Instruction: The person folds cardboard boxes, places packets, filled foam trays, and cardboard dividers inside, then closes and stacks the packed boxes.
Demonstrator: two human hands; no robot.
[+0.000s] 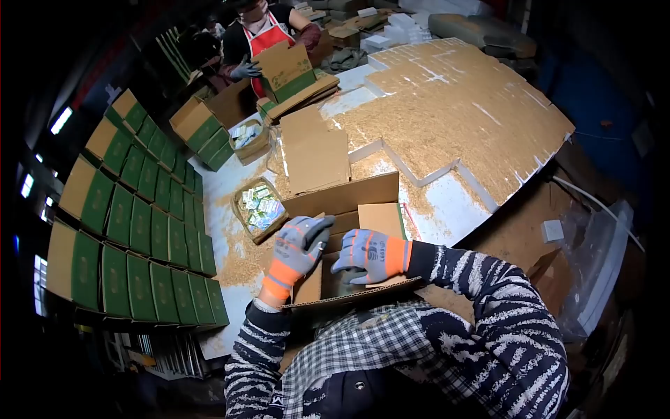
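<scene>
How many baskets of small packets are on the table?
2: the near basket, just beyond the left hand; the far basket, behind it, beside some green-sided cartons. Others may be hidden.

Upper left-ctr. of frame: one person (233,46) w/ red apron (269,38). Top ctr.: white blocks (406,29) in a pile. Upper right: big greyish bag (481,35). Right side: clear plastic sheet (597,262). Far left: bright lights (61,120), approx. in column.
</scene>
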